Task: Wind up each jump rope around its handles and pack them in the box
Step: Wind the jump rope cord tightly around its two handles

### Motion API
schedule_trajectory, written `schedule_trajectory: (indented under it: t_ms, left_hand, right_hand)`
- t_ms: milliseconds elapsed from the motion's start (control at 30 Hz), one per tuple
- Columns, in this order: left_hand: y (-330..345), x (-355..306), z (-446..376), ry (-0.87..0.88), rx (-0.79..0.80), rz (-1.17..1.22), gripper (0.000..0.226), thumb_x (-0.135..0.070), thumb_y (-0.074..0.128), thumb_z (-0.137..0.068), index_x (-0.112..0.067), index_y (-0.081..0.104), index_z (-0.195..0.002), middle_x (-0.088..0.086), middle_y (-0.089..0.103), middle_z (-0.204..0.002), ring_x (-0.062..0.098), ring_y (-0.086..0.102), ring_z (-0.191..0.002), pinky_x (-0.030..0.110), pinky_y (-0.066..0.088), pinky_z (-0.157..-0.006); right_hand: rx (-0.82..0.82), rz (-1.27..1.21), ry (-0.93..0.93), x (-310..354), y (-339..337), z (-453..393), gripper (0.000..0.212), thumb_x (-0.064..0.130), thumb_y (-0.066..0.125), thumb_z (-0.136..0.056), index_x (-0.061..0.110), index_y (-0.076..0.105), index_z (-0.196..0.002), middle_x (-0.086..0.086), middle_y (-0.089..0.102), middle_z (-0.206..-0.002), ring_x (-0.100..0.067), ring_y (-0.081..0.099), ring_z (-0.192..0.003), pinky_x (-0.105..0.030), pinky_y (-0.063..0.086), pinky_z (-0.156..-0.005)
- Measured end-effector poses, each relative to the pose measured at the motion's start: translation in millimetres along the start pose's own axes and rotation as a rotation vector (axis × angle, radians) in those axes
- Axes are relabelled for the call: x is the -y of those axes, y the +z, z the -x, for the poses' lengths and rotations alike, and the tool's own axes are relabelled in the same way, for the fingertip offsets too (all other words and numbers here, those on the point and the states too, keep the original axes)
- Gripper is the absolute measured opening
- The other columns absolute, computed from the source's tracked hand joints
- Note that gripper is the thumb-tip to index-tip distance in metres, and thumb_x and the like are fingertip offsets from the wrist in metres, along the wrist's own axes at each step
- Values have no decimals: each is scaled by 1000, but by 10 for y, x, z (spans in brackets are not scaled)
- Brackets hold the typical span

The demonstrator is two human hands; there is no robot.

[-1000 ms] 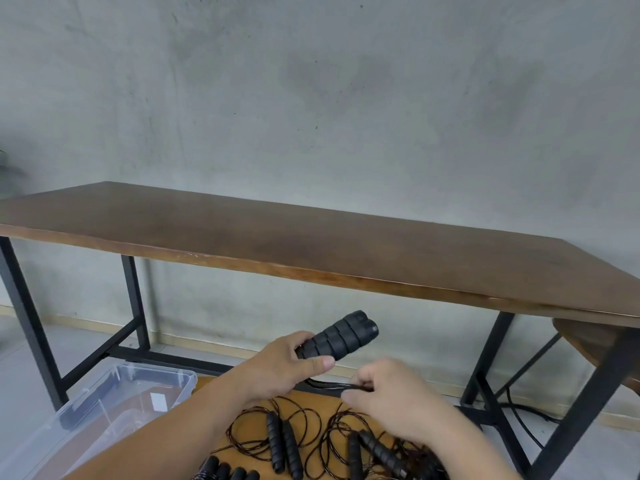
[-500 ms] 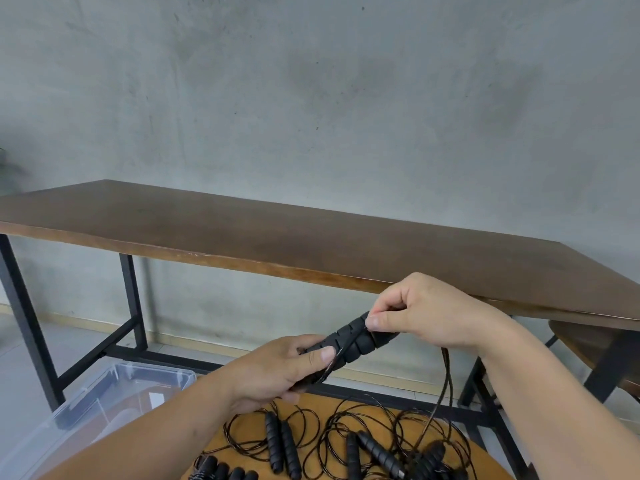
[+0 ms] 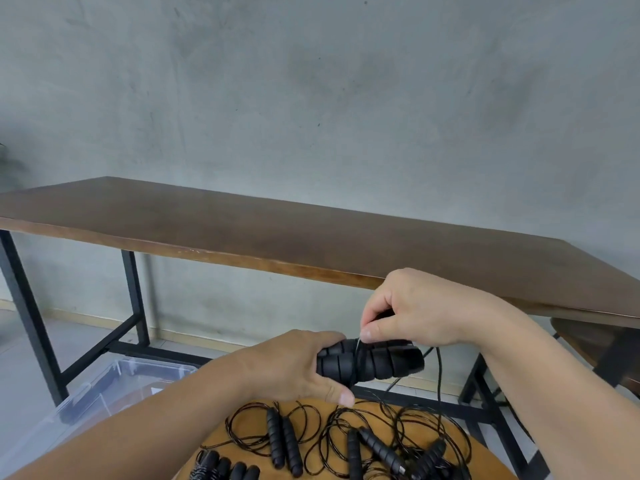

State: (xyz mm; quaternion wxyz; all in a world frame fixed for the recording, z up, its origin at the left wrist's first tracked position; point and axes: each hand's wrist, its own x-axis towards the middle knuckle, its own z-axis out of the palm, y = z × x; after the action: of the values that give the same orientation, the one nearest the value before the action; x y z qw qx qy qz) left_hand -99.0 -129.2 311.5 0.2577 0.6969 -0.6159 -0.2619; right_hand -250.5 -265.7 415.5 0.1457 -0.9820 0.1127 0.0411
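My left hand (image 3: pixel 294 367) grips a pair of black ribbed jump rope handles (image 3: pixel 377 362) held side by side, pointing right. Just above them my right hand (image 3: pixel 412 311) pinches the thin black cord (image 3: pixel 356 344), which runs down across the handles. More cord (image 3: pixel 439 375) hangs from the handles' right end toward the round wooden stool top (image 3: pixel 464 441) below. On that top lie several loose black jump ropes (image 3: pixel 282 439) with tangled cords. A clear plastic box (image 3: pixel 104 389) stands on the floor at lower left.
A long dark wooden table (image 3: pixel 277 233) on black metal legs stands in front of me against a grey concrete wall. Another wooden stool (image 3: pixel 588 337) shows under the table's right end. Wound black handles (image 3: pixel 225 469) lie at the bottom edge.
My right hand has come up from under the handles and carried the cord over them. The left hand has turned the handles from tilted up to nearly level.
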Motion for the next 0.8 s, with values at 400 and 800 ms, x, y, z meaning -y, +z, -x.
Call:
schedule_trajectory:
  t_ms: [400, 800]
  left_hand:
    - [93, -104, 18, -44, 54, -83, 36, -44, 73, -82, -28, 56, -109, -13, 54, -76, 6, 52, -70, 24, 44, -69]
    - [128, -238, 89, -29, 10, -30, 18, -29, 69, -82, -28, 53, -90, -14, 48, -65, 4, 44, -58, 19, 37, -57]
  right_hand:
    - [158, -84, -116, 123, -65, -308, 18, 35, 71, -88, 20, 79, -96, 2, 74, -93, -18, 65, -91, -36, 53, -86]
    - [190, -153, -144, 26, -64, -487, 14, 35, 73, -86, 22, 79, -88, -1, 72, -80, -10, 57, -71, -35, 50, -73]
